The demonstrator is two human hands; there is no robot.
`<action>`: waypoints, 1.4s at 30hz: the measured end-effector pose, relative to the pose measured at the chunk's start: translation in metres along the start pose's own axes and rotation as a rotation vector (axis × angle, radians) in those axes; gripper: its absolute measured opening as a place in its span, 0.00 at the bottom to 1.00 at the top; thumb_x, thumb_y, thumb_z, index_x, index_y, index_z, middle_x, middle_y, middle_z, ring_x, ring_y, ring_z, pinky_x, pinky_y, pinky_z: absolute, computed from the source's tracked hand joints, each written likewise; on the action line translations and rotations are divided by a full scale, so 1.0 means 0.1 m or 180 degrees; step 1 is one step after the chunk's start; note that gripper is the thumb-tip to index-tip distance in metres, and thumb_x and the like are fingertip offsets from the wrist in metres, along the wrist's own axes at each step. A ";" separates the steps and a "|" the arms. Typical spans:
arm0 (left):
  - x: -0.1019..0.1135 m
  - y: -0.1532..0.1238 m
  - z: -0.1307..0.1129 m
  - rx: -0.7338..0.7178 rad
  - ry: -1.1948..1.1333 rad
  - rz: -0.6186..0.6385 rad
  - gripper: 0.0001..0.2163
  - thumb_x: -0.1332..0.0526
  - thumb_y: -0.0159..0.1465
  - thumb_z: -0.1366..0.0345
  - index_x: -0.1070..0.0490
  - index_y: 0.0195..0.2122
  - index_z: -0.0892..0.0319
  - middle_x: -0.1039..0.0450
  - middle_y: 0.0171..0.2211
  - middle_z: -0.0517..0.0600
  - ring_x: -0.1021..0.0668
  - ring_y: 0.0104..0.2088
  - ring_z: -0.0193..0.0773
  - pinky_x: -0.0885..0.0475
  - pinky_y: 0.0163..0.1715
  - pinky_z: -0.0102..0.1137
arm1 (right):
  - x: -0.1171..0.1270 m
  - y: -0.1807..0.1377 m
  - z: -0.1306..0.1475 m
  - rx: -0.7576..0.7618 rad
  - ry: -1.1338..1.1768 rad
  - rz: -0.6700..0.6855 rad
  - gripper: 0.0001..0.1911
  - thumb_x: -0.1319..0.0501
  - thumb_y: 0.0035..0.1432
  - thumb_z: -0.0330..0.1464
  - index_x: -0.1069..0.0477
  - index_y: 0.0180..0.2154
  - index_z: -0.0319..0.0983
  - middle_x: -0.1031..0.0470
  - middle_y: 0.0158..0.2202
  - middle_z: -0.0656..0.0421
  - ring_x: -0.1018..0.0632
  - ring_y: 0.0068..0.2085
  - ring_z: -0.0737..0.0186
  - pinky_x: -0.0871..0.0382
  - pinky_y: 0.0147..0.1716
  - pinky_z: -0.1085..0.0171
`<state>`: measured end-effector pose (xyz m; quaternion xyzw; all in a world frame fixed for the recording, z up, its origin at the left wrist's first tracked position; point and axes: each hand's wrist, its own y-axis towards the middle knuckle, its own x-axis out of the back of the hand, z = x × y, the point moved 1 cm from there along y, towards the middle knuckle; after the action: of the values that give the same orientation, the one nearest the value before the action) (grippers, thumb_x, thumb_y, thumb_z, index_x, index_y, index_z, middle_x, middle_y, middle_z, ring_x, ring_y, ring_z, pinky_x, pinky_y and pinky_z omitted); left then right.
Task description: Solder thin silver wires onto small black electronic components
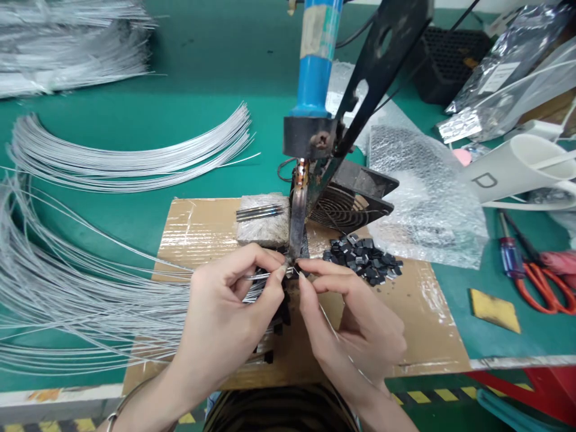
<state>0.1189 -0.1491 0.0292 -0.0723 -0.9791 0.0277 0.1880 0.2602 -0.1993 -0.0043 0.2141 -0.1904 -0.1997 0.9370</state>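
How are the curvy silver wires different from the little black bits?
The silver wires are long, thin, shiny and fanned out on the green table; the black bits are tiny, chunky, dark and heaped on the cardboard. Both lie loose, many together.

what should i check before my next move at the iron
1. Grip of left hand on wire: ok, pinched.
2. Grip of right hand on part: ok, pinched.
3. Wire end meeting part under iron tip: cannot tell, hidden.
4. Gap between fingertips and iron tip: cannot tell, very close.
5. Spare pile of parts beside right hand: ok.
6. Is fan turning: cannot tell.
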 end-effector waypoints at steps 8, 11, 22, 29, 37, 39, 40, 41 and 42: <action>-0.01 0.01 -0.01 -0.0003 0.0060 -0.0011 0.05 0.34 0.62 0.71 0.21 0.29 0.57 0.18 0.30 0.47 0.20 0.29 0.34 0.32 0.23 0.23 | 0.00 0.01 0.01 0.0004 -0.0043 0.0017 0.13 0.33 0.59 0.18 0.25 0.38 0.42 0.13 0.40 0.55 0.12 0.41 0.59 0.16 0.40 0.63; -0.01 0.01 -0.01 0.0031 0.0077 -0.0004 0.05 0.35 0.62 0.70 0.22 0.29 0.56 0.17 0.31 0.47 0.19 0.30 0.35 0.33 0.22 0.24 | 0.00 0.00 0.00 -0.0006 -0.0007 0.0029 0.13 0.34 0.59 0.17 0.25 0.39 0.42 0.13 0.40 0.55 0.12 0.41 0.59 0.17 0.41 0.63; 0.09 -0.34 0.20 -0.1611 0.1973 -0.0616 0.12 0.34 0.61 0.79 0.26 0.42 0.55 0.15 0.39 0.48 0.18 0.29 0.36 0.26 0.35 0.32 | 0.34 -0.05 -0.24 -0.0949 0.0123 -0.0777 0.06 0.36 0.70 0.29 0.24 0.37 0.40 0.24 0.26 0.63 0.22 0.26 0.64 0.27 0.29 0.63; 0.10 -0.46 0.50 -0.1723 0.2062 -0.1176 0.17 0.31 0.61 0.81 0.23 0.47 0.55 0.18 0.47 0.57 0.17 0.46 0.48 0.26 0.51 0.44 | 0.73 -0.11 -0.52 -0.1184 0.0603 -0.1449 0.22 0.42 0.71 0.44 0.18 0.43 0.33 0.19 0.38 0.51 0.19 0.36 0.54 0.25 0.35 0.54; 0.51 -0.14 0.41 -0.1549 0.1951 -0.1581 0.07 0.28 0.62 0.66 0.17 0.42 0.54 0.19 0.46 0.54 0.19 0.46 0.47 0.25 0.48 0.42 | 0.87 -0.21 -0.68 -0.1388 0.0581 -0.1286 0.30 0.49 0.72 0.51 0.19 0.44 0.36 0.18 0.43 0.50 0.20 0.37 0.52 0.28 0.39 0.51; 0.70 0.21 0.38 -0.1482 0.2243 -0.1452 0.06 0.31 0.66 0.62 0.18 0.42 0.55 0.18 0.45 0.54 0.19 0.49 0.48 0.28 0.53 0.43 | 0.87 -0.23 -0.73 -0.1378 0.0620 -0.1275 0.30 0.50 0.72 0.51 0.19 0.44 0.36 0.18 0.44 0.49 0.20 0.38 0.51 0.29 0.39 0.51; 0.79 0.43 0.39 -0.1433 0.2311 -0.1402 0.07 0.33 0.68 0.60 0.18 0.41 0.56 0.17 0.43 0.54 0.19 0.48 0.48 0.28 0.54 0.43 | 0.86 -0.23 -0.74 -0.1418 0.0630 -0.1268 0.29 0.50 0.72 0.51 0.18 0.44 0.36 0.18 0.44 0.49 0.21 0.37 0.51 0.29 0.38 0.51; 0.86 0.67 0.41 -0.1304 0.2391 -0.1290 0.09 0.35 0.68 0.59 0.18 0.41 0.57 0.18 0.42 0.54 0.19 0.44 0.48 0.27 0.51 0.43 | 0.85 -0.24 -0.75 -0.1474 0.0631 -0.1258 0.29 0.50 0.72 0.50 0.18 0.43 0.37 0.18 0.44 0.48 0.21 0.37 0.51 0.29 0.37 0.51; 0.92 0.92 0.45 -0.1162 0.2461 -0.1172 0.10 0.35 0.68 0.58 0.18 0.41 0.58 0.19 0.41 0.55 0.20 0.41 0.47 0.27 0.49 0.42 | 0.84 -0.23 -0.76 -0.1533 0.0633 -0.1255 0.29 0.50 0.73 0.50 0.18 0.43 0.37 0.18 0.43 0.48 0.21 0.36 0.51 0.29 0.36 0.52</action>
<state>0.0293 -0.0456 0.0134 0.0657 -0.8226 -0.2079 0.5252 0.3586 -0.2324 -0.0564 0.0374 0.0000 -0.3947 0.9180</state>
